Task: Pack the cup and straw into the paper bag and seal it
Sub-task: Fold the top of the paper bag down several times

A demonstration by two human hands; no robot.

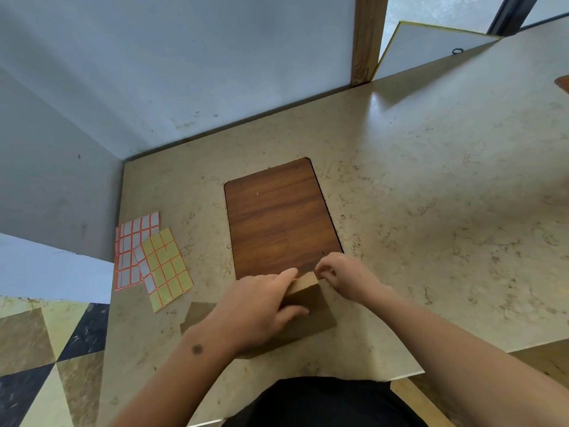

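A brown paper bag [311,306] stands at the near edge of the marble table, just in front of the wooden inlay. My left hand [261,306] grips the bag's left side, fingers wrapped over its front and thumb along the top fold. My right hand [341,274] pinches the top right corner of the bag with curled fingers. No cup or straw can be seen; the bag's inside is hidden.
Two label sticker sheets lie left of the bag, one red-bordered [135,251] and one yellow [166,269]. A wooden inlay panel [280,217] sits in the marble table [431,211]. A flat brown paper piece [197,315] lies under my left wrist. Walls close the left and back.
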